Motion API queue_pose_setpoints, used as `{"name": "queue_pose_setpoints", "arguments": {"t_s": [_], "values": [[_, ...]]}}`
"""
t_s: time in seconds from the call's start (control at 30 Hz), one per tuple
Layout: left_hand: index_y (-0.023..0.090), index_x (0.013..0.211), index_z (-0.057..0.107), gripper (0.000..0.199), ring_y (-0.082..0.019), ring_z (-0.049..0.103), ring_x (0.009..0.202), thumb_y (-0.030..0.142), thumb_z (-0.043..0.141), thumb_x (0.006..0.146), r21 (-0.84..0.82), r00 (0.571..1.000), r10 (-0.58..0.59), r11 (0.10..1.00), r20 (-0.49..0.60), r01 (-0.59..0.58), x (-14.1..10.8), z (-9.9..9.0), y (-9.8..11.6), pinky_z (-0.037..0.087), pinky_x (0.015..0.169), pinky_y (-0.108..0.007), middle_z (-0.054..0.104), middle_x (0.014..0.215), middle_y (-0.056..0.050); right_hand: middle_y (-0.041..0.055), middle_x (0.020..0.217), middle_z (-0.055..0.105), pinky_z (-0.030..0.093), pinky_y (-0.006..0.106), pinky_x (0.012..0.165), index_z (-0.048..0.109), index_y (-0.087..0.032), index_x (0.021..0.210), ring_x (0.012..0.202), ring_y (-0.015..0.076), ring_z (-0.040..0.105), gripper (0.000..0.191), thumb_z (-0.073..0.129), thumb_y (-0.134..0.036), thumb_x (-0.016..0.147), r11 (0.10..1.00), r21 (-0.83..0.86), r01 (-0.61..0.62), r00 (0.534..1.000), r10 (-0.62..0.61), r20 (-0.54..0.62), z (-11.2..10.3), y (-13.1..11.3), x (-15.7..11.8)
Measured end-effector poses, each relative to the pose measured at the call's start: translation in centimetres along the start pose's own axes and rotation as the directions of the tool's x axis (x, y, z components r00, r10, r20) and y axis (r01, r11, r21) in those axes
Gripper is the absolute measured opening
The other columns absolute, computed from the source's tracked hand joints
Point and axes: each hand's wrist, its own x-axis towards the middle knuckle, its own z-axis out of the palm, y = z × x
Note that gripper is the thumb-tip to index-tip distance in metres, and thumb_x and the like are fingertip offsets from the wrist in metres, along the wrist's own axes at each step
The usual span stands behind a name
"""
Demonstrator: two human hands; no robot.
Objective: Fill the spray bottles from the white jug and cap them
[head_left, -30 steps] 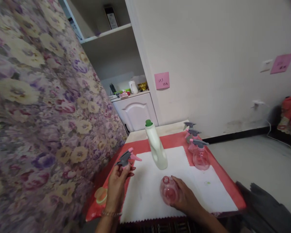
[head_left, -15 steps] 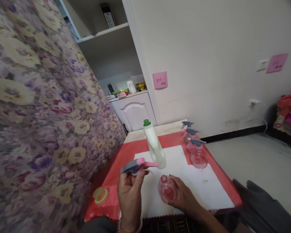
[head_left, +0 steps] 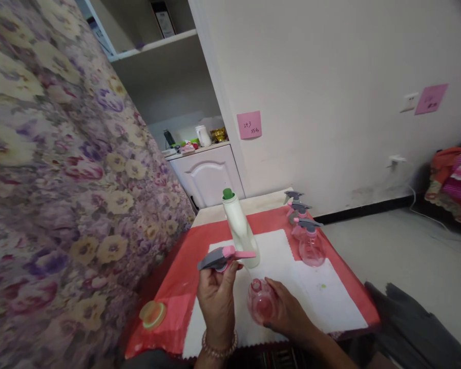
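Observation:
My left hand (head_left: 218, 292) is closed around the neck of a grey and pink spray head (head_left: 218, 258). A thin clear tube hangs from it, its lower end by the mouth of a pink see-through bottle (head_left: 260, 305); whether it is inside I cannot tell. Around that bottle's right side wrap the fingers of my right hand (head_left: 286, 310), keeping it tilted above the white cloth. Just behind the spray head stands a pale green bottle (head_left: 238, 225) with a green top. The spray head's pink nozzle points right, in front of this bottle.
Several spray bottles (head_left: 312, 251) line the table's right edge. A yellowish cap (head_left: 153, 314) rests at the front left on the red cover (head_left: 176, 287). White cloth (head_left: 330, 302) lies across the middle. Floral curtain (head_left: 80, 205) hangs close on the left.
My left hand has moved right with the spray head, bringing its tube to the mouth of the pink bottle. My right hand still holds the bottle. The view has shifted slightly.

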Motion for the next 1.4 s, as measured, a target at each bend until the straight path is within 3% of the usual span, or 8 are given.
{"name": "queue_pose_setpoints", "arguments": {"t_s": [0.13, 0.27, 0.4, 0.63, 0.83, 1.03, 1.2, 1.4], "values": [[0.019, 0.099, 0.063, 0.03, -0.015, 0.065, 0.082, 0.033, 0.074, 0.075, 0.059, 0.996, -0.083, 0.995, 0.043, 0.08, -0.3, 0.1, -1.4, 0.057, 0.07, -0.026, 0.068, 0.097, -0.001, 0.0129, 0.137, 0.052, 0.039, 0.048, 0.107, 0.043, -0.021, 0.136, 0.125, 0.0331, 0.05, 0.086, 0.079, -0.03, 0.058, 1.0, 0.008, -0.017, 1.0, 0.017, -0.004, 0.1, 0.0, 0.0], [0.02, 0.097, 0.063, 0.028, -0.015, 0.063, 0.076, 0.035, 0.072, 0.076, 0.191, 0.973, -0.191, 0.968, 0.131, 0.164, -1.3, -0.5, -3.6, 0.053, 0.071, -0.026, 0.068, 0.087, 0.0, 0.0123, 0.133, 0.055, 0.04, 0.048, 0.106, 0.043, -0.022, 0.136, 0.123, 0.0331, 0.052, 0.09, 0.08, -0.026, 0.055, 1.0, -0.013, -0.01, 1.0, 0.01, -0.001, 0.1, 0.1, 0.1], [0.02, 0.09, 0.066, 0.022, -0.017, 0.061, 0.074, 0.036, 0.071, 0.076, 0.302, 0.939, -0.265, 0.934, 0.22, 0.192, -2.5, -1.4, -5.6, 0.051, 0.07, -0.026, 0.067, 0.078, 0.0, 0.0097, 0.127, 0.059, 0.044, 0.047, 0.101, 0.046, -0.025, 0.134, 0.117, 0.0319, 0.056, 0.082, 0.077, -0.023, 0.058, 1.0, 0.019, 0.021, 1.0, -0.021, -0.01, 0.1, -0.4, 0.2], [0.02, 0.093, 0.067, 0.023, -0.023, 0.063, 0.086, 0.038, 0.065, 0.078, 0.367, 0.872, -0.356, 0.902, 0.337, 0.226, -3.2, -2.2, -6.5, 0.05, 0.079, -0.031, 0.071, 0.088, -0.003, 0.0092, 0.124, 0.063, 0.05, 0.047, 0.095, 0.05, -0.027, 0.131, 0.112, 0.0329, 0.061, 0.075, 0.078, -0.026, 0.061, 0.988, 0.154, 0.022, 0.998, -0.013, -0.055, 0.4, -1.5, 0.1], [0.021, 0.092, 0.065, 0.023, -0.024, 0.063, 0.09, 0.036, 0.069, 0.075, 0.371, 0.867, -0.361, 0.9, 0.343, 0.228, -2.9, -2.8, -6.8, 0.049, 0.081, -0.032, 0.071, 0.093, -0.005, 0.009, 0.123, 0.064, 0.052, 0.047, 0.095, 0.051, -0.027, 0.129, 0.111, 0.0331, 0.062, 0.07, 0.076, -0.03, 0.064, 0.995, 0.095, 0.033, 0.998, -0.027, -0.065, 0.1, -2.7, 0.3], [0.021, 0.103, 0.063, 0.026, -0.024, 0.062, 0.097, 0.039, 0.06, 0.085, 0.359, 0.806, -0.353, 0.914, 0.475, 0.189, -2.9, -3.1, -6.1, 0.048, 0.09, -0.032, 0.07, 0.109, -0.007, 0.0099, 0.126, 0.062, 0.051, 0.044, 0.097, 0.049, -0.026, 0.128, 0.113, 0.0307, 0.061, 0.068, 0.076, -0.029, 0.066, 0.997, 0.066, 0.031, 0.999, -0.029, -0.036, -0.1, -3.1, 0.4], [0.019, 0.107, 0.064, 0.033, -0.026, 0.062, 0.105, 0.042, 0.06, 0.085, 0.407, 0.828, -0.334, 0.902, 0.45, 0.143, -2.9, -3.1, -6.4, 0.047, 0.094, -0.036, 0.069, 0.113, -0.009, 0.0116, 0.125, 0.061, 0.049, 0.047, 0.099, 0.049, -0.025, 0.129, 0.114, 0.0314, 0.06, 0.07, 0.077, -0.026, 0.065, 0.998, 0.063, 0.031, 0.999, -0.028, -0.043, 0.0, -2.4, 0.4], [0.02, 0.11, 0.062, 0.031, -0.027, 0.061, 0.111, 0.041, 0.056, 0.088, 0.377, 0.837, -0.301, 0.918, 0.457, 0.125, -3.2, -3.5, -7.3, 0.047, 0.098, -0.038, 0.068, 0.118, -0.01, 0.0105, 0.132, 0.056, 0.044, 0.05, 0.103, 0.043, -0.027, 0.135, 0.12, 0.0323, 0.054, 0.085, 0.079, -0.019, 0.058, 0.997, 0.061, 0.051, 0.998, -0.05, -0.024, 0.6, 0.1, 0.1]]}}
